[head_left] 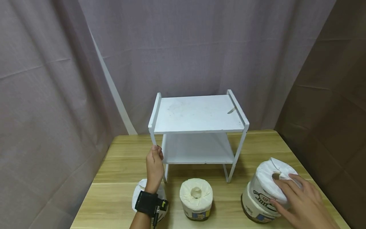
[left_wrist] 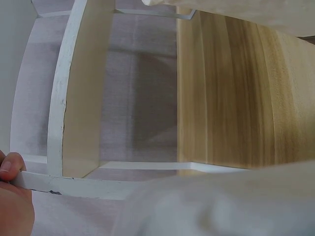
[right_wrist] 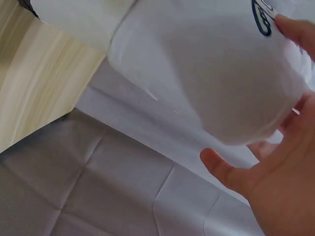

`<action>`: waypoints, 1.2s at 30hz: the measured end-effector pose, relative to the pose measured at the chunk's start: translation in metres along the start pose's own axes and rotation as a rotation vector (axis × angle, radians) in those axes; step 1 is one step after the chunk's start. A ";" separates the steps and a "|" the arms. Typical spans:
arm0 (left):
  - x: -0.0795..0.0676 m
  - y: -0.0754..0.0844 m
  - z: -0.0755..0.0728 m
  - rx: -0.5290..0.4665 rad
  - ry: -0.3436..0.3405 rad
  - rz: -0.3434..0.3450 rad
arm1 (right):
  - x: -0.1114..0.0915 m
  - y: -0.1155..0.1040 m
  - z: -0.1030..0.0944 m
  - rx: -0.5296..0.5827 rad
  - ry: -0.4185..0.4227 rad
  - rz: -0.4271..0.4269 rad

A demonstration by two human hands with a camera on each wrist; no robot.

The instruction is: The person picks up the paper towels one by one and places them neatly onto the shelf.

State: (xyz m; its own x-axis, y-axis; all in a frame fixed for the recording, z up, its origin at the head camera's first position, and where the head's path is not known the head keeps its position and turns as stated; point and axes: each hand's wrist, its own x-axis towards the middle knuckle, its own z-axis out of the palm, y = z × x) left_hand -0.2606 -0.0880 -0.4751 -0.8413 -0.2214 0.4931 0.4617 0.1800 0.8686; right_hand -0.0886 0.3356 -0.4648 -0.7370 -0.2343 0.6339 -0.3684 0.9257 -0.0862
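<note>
1. Head, rack: white rack stood upright on the wooden table, shelves level-ish, long side running left-right, open front toward the camera.
2. Head, left: left hand was clamped on the rack's front left leg, below the top shelf. Strap and forearm hid most of the left roll.
3. Head, right: right hand gripped the upper roll, thumb on the printed side, fingers over the top by the core hole. Roll sat at table right, over the lower roll; axis near vertical, slightly tilted, hole up. Couldn't tell if its weight was on the lower one. Fingertips at the hole partly hidden.
4. Head, middle: middle roll stood upright, hole up, in front of the rack.
5. Left wrist: rack showed sideways, fingers wrapped on its leg at the left edge, hand cut off. Blurred pale shape covered bottom right; couldn't tell which roll.
6. Right wrist: upper roll filled the top, print cut off. One fingertip touched its side, another stood clear; far fingers hidden.
</note>
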 end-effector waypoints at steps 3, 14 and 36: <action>0.000 0.001 -0.001 -0.003 0.001 0.002 | 0.001 0.004 -0.003 -0.022 -0.018 -0.038; 0.001 -0.002 0.002 -0.021 0.014 0.001 | 0.007 0.000 -0.007 -0.080 0.023 -0.083; 0.001 -0.003 0.002 -0.033 -0.001 0.018 | 0.049 -0.054 -0.006 0.024 0.034 -0.036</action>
State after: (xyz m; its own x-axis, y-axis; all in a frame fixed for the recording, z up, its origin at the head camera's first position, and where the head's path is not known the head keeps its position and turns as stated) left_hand -0.2632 -0.0868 -0.4770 -0.8330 -0.2174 0.5088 0.4860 0.1519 0.8607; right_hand -0.1013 0.2757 -0.4246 -0.7037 -0.2571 0.6624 -0.4083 0.9092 -0.0809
